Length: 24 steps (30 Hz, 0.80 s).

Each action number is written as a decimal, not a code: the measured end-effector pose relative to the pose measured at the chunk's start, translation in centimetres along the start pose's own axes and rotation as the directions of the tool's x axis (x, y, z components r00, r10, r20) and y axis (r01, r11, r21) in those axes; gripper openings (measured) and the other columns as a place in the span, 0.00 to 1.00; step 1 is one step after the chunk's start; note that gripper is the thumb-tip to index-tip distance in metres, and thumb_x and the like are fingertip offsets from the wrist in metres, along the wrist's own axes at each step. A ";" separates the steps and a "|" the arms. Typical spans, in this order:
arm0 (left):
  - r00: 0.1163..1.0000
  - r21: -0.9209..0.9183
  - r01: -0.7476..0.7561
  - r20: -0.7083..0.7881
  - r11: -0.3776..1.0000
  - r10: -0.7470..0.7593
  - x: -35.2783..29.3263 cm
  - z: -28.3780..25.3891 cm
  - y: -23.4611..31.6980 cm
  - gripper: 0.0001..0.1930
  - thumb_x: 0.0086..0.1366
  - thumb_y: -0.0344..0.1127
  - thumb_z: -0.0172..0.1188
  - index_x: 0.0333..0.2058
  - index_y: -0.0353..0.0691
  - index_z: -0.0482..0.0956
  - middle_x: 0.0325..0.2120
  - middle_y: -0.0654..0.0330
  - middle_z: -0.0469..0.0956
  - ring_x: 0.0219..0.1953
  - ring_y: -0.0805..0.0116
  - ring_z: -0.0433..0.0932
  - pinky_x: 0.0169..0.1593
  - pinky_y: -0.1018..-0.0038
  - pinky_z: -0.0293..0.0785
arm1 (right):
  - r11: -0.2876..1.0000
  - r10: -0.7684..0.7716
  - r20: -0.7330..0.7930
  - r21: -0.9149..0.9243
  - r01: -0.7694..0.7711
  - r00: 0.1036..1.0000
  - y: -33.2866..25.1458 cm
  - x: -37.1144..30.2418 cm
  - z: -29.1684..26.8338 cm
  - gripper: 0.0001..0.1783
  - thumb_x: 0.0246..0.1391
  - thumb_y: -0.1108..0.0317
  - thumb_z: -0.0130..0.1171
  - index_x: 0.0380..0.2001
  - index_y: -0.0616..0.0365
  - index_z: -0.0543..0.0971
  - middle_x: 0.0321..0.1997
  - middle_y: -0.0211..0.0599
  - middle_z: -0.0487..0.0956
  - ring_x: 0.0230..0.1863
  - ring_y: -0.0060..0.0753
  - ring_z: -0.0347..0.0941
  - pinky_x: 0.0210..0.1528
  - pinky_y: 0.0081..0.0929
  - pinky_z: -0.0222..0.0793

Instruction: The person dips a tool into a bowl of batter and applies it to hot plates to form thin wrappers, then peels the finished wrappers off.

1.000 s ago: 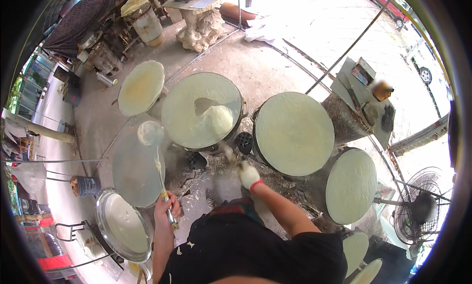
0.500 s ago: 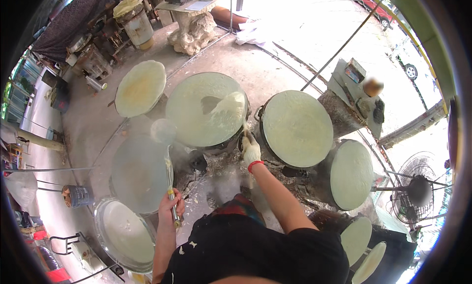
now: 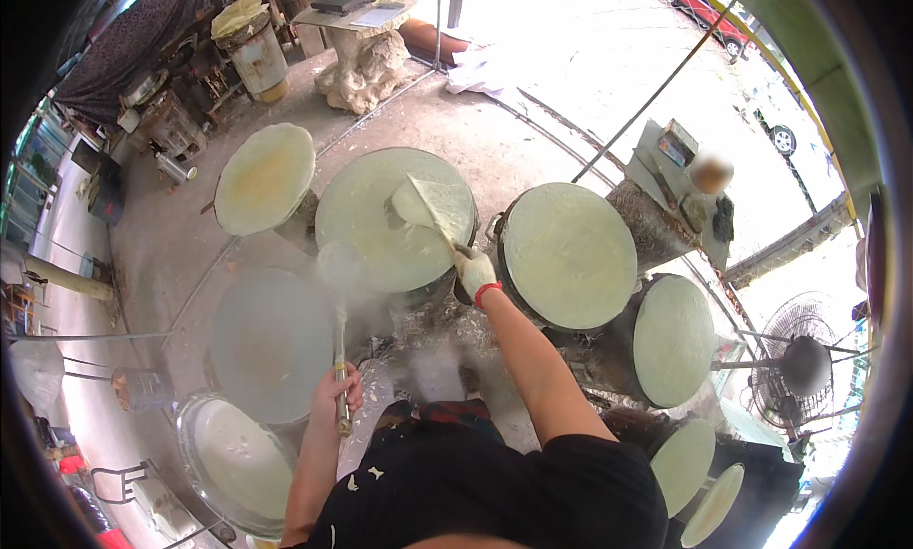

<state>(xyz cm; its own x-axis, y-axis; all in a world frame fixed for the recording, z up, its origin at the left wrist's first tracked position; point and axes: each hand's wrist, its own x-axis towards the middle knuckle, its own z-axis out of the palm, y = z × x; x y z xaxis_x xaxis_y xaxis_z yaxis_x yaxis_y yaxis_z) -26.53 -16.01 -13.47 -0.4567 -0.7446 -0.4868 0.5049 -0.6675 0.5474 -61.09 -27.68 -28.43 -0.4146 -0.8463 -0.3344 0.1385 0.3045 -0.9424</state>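
The spreader (image 3: 436,211) lay slantwise over the far middle griddle (image 3: 366,240), its pale blade against the layer of batter, running from the middle toward the near right rim. The right grip (image 3: 474,271), in a whitish glove with a red band at the wrist, was closed on its near end, just beyond that rim. A thicker pale patch of batter (image 3: 409,205) showed beside the blade.

The bare left grip (image 3: 338,392) was wrapped around the handle of a long ladle (image 3: 340,345), held nearly upright from my side of things, with its bowl hazy in the steam near the griddle's left rim. Below and to the left, a grey griddle (image 3: 273,349) steamed, and nearer still stood a wide basin (image 3: 187,433) of creamy batter.

To the right, two more griddles (image 3: 569,254) carried smooth pale green rounds. Beyond them, a surface (image 3: 646,152) held a small box (image 3: 677,143), and a round fan (image 3: 804,366) faced in from the right.
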 end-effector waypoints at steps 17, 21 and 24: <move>0.978 -0.184 0.130 -0.138 0.974 -0.157 2.8 4.4 -4.9 0.05 0.66 0.32 0.48 0.33 0.38 0.67 0.19 0.64 0.65 0.12 0.79 0.59 0.13 0.81 0.58 | 0.963 0.262 0.449 -0.179 -0.201 0.854 -4.2 4.8 -4.4 0.20 0.54 0.61 0.53 0.47 0.61 0.76 0.21 0.27 0.74 0.18 0.18 0.63 0.20 0.20 0.58; 0.960 0.033 0.152 -0.244 0.988 -0.139 5.4 6.0 -3.2 0.08 0.65 0.32 0.47 0.27 0.40 0.64 0.15 0.66 0.62 0.10 0.79 0.58 0.12 0.80 0.56 | 0.940 0.096 0.267 -0.340 0.001 0.959 -3.6 8.3 -3.9 0.21 0.54 0.58 0.57 0.48 0.57 0.76 0.19 0.25 0.70 0.15 0.15 0.61 0.14 0.17 0.53; 0.937 0.256 0.129 -0.347 0.958 -0.034 7.4 7.9 -1.6 0.06 0.62 0.31 0.50 0.27 0.39 0.63 0.14 0.65 0.62 0.09 0.78 0.59 0.11 0.79 0.56 | 0.944 0.302 0.420 -0.258 -0.207 0.856 -4.3 4.8 -4.4 0.20 0.56 0.58 0.55 0.48 0.56 0.75 0.21 0.25 0.71 0.17 0.15 0.64 0.13 0.14 0.52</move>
<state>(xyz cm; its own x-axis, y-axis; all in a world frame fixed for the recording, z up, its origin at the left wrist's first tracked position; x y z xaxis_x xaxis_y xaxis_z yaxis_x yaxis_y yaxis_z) -36.46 -20.46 -12.58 -0.1912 -0.6771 -0.7106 0.2368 -0.7344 0.6360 -67.65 -31.16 -25.94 0.0650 -0.8157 -0.5748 -0.0153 0.5751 -0.8179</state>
